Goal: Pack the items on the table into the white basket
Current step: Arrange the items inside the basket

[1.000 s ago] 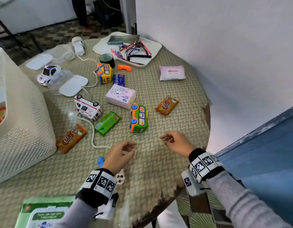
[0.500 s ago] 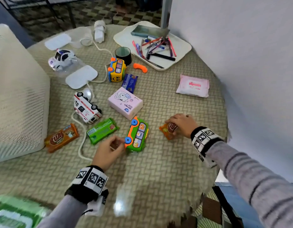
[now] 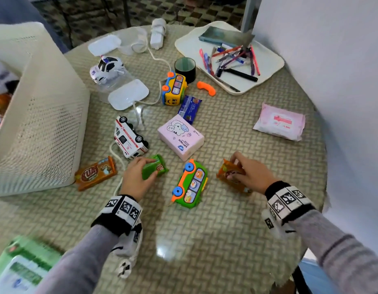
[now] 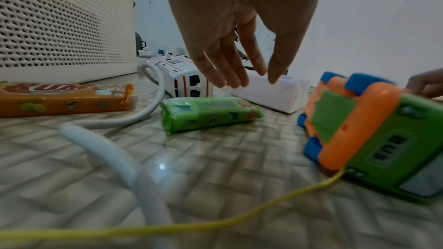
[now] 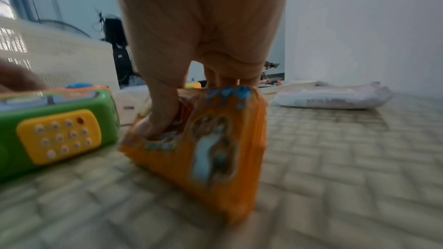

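The white mesh basket (image 3: 41, 124) stands at the table's left; its wall (image 4: 59, 19) fills the left wrist view's upper left. My left hand (image 3: 141, 172) hovers over a green packet (image 3: 155, 169) with straight fingers. In the left wrist view the left hand (image 4: 249, 82) stays just above the green packet (image 4: 208, 113), thumb apart, without gripping it. My right hand (image 3: 245, 172) pinches an orange snack packet (image 3: 228, 177) and tips it up on its edge. My thumb presses the orange packet's (image 5: 215, 148) face, and the right hand's (image 5: 191, 99) fingers sit behind its top.
A green toy bus (image 3: 191, 184) lies between my hands, trailing a yellow string (image 4: 239, 219). Nearby are a pink tissue pack (image 3: 180, 136), a toy ambulance (image 3: 129, 139), a second orange packet (image 3: 96, 172) and a white cable (image 4: 107, 148). Farther off are a pen tray (image 3: 268, 66) and pink wipes (image 3: 279, 122).
My left hand moved left from beside the green bus to over the green packet. My right hand took hold of the orange packet and tipped it up.
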Demonstrator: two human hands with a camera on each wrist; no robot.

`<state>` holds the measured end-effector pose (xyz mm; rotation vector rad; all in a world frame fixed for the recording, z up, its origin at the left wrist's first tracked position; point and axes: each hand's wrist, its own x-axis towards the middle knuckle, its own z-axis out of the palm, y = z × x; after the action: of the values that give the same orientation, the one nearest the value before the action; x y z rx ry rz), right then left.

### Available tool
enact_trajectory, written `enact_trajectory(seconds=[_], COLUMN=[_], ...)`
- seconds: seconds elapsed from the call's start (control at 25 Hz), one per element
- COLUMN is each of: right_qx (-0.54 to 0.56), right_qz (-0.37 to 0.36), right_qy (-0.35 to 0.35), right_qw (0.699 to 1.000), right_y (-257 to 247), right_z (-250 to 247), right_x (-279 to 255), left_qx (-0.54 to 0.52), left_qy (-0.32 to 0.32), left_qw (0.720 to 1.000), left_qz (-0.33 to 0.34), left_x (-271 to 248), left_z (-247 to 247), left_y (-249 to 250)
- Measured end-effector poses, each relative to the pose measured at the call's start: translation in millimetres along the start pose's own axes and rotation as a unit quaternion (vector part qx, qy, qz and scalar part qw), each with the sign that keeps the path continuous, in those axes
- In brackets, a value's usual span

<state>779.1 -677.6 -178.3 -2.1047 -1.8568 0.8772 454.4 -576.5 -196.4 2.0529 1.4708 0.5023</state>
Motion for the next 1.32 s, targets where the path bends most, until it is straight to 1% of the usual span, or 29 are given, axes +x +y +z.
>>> enact_trajectory(seconds=[0.08,0.16,0.2,0.24,0.32,0.4,0.44,0.52,0.6,0.64,0.68,0.76,0.84,0.92,1.0,1.12,1.2,1.32], right_qx=[0.082,0.157,0.182,0.198,0.215,0.217,0.221,0.243,0.273,0.286,0.298,0.32,0.335,0.333,0.324,0.313,0.312,0.295], right_qz=[-0.013,-0.032,-0.041,-0.048,-0.06,-0.068,-0.069,-0.068,-0.064,-0.063,-0.063,-0.059,-0.043,-0.02,-0.007,-0.007,-0.005,-0.004], right_qy=[0.047,0.083,0.09,0.091,0.08,0.088,0.099,0.122,0.143,0.153,0.162,0.171,0.175,0.18,0.191,0.212,0.226,0.252], right_qw=[0.995,0.983,0.978,0.975,0.972,0.97,0.968,0.96,0.949,0.944,0.939,0.93,0.925,0.925,0.927,0.926,0.923,0.922], right_y=[-14.1,-28.8,-35.4,-41.0,-52.8,-61.9,-66.2,-74.4,-80.9,-84.4,-88.0,-94.4,-99.1,-101.6,-105.0,-116.6,-126.8,-141.2], right_z=[3.4,4.4,4.8,3.4,1.1,0.4,0.9,3.9,6.0,6.4,6.1,4.9,7.2,13.4,20.7,34.3,46.2,65.5], right_x=[3.7,8.7,12.3,13.5,17.8,21.2,22.0,22.7,20.3,17.4,13.6,3.8,-7.6,-18.8,-29.5,-48.5,-61.1,-76.1], left_qx=[0.042,0.072,0.082,0.09,0.095,0.074,0.057,0.036,0.044,0.041,0.029,-0.042,-0.142,-0.216,-0.267,-0.317,-0.344,-0.379], left_qy=[-0.009,-0.039,-0.054,-0.064,-0.061,-0.061,-0.065,-0.071,-0.088,-0.093,-0.088,-0.06,-0.022,-0.004,0.003,0.011,-0.002,-0.017], left_qw=[0.999,0.996,0.994,0.992,0.989,0.987,0.987,0.991,0.992,0.992,0.993,0.993,0.982,0.966,0.951,0.935,0.924,0.913], left_qz=[-0.026,-0.044,-0.055,-0.064,-0.092,-0.128,-0.133,-0.108,-0.075,-0.069,-0.071,-0.093,-0.127,-0.144,-0.153,-0.16,-0.166,-0.149], left_x=[8.3,12.9,14.4,15.0,17.3,19.8,19.4,15.3,9.0,5.4,1.9,-6.6,-18.5,-32.1,-44.2,-63.0,-74.4,-87.7], left_z=[-3.3,-3.8,-3.1,-1.5,0.1,-1.0,-1.6,-3.2,-3.6,-3.9,-3.6,-4.5,-10.0,-17.4,-23.6,-36.2,-44.1,-55.7], left_y=[-9.5,-18.8,-23.7,-25.5,-27.1,-23.2,-20.8,-14.2,-8.3,-6.8,-6.5,-7.0,-4.2,3.9,12.4,21.3,21.6,17.8])
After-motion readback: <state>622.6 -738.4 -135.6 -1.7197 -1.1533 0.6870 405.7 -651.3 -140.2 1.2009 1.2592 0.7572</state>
